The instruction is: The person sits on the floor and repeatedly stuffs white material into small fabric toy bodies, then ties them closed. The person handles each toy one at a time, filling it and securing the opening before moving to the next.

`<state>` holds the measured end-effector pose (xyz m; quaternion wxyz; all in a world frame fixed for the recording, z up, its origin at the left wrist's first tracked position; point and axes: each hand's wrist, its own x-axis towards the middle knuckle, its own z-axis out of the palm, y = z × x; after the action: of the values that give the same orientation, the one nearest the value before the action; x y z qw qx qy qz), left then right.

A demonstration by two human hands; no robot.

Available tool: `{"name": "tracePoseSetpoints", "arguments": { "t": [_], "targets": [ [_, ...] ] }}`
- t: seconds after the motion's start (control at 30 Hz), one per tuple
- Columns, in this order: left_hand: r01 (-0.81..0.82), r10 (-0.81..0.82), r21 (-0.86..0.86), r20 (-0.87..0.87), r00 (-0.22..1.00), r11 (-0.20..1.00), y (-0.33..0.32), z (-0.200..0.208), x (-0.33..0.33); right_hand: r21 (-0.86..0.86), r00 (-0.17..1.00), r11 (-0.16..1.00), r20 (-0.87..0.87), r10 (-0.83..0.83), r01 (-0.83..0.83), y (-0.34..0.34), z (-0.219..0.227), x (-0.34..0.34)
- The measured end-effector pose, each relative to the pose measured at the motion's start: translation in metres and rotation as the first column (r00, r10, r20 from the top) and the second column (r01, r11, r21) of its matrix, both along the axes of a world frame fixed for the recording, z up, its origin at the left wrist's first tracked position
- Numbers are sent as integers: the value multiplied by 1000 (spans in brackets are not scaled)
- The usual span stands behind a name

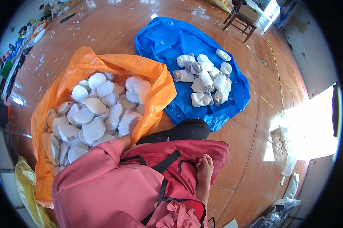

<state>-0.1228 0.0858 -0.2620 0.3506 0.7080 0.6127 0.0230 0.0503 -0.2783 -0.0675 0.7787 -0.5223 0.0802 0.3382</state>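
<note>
My left forearm (125, 141), in a pink sleeve, reaches over the near side of an orange woven sack (162, 85). The hand itself is mostly lost among the pale pads and the sack's rim, so its fingers do not show. White rounded, soft-looking pads (93, 130) fill the sack in a loose heap. My right hand (205, 165) rests on the dark red apron (182, 152) over my lap, its fingers curled in and nothing visible in them. Beyond my knee, white wrapped bundles (206, 79), some with grey parts, lie on a blue sheet or sack (160, 41).
A wooden chair (241, 21) bearing a cardboard box stands at the far right. Yellow-and-black tape (274, 62) runs along the tiled floor (241, 152). A yellow sack (27, 190) lies at lower left, clear plastic bags (276, 212) at lower right. Scraps dot the floor.
</note>
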Motion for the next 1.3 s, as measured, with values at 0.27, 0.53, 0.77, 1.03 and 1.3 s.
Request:
{"name": "tracePoseSetpoints", "arguments": {
  "t": [0.27, 0.53, 0.77, 1.03, 1.3],
  "targets": [
    [409, -406, -10, -149, 902, 912, -19, 35, 18, 12, 1000, 1000, 10, 3, -3, -2, -4, -1],
    [450, -435, 113, -131, 891, 886, -11, 47, 13, 40, 1000, 999, -4, -12, 12, -6, -7, -1],
    [357, -301, 94, -368, 880, 930, -1, 85, -14, 98, 999, 995, -34, -21, 24, -6, -6, -1],
    [375, -361, 9, -254, 897, 927, 9, 42, -30, 127, 999, 992, -50, -20, 26, -7, -10, -1],
    [232, -208, 135, -174, 963, 963, 33, 23, -81, 139, 998, 989, -59, -38, 46, -5, -7, -3]
  ]
}}
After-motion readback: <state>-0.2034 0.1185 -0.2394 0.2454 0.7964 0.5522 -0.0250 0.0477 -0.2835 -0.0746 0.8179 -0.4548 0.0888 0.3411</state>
